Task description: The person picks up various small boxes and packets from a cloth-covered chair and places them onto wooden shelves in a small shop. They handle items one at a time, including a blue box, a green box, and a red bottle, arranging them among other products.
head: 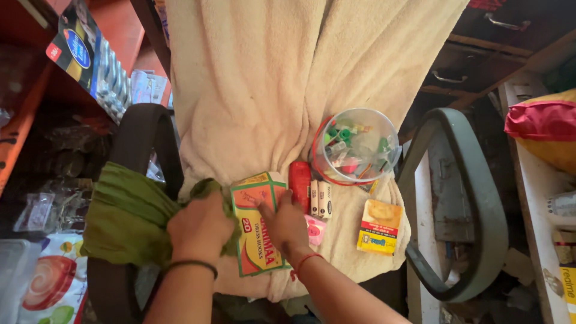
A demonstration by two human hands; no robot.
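**Two hands at a green card on a towel-covered chair**

A big cream towel [264, 90] fills the middle of the frame and hangs down over a chair; its dark armrest [141, 135] is at the left and a grey-green armrest [474, 198] at the right. Red shelves [36, 108] with packets stand in the upper left, and wooden drawers [480, 54] in the upper right.

On the towel, lower centre, lies the green and yellow card [255, 225]. Its long axis runs from top to bottom of the frame, a little tilted. The left hand [201, 228] sits at its left edge, closed on a green cloth [129, 213] that spreads to the lower left. The right hand [287, 223] rests on the right part of the card, fingers loosely bent and pressing down, holding nothing that can be seen. Both hands are at the card; the right one lies more on it.

Just right of the card are a red tube [299, 183], two small white packets [321, 198] and a small pink thing [315, 229] partly under the right hand. Further right lies a yellow packet [379, 227]. Above them stands a clear round tub [359, 146] with small coloured pieces inside.
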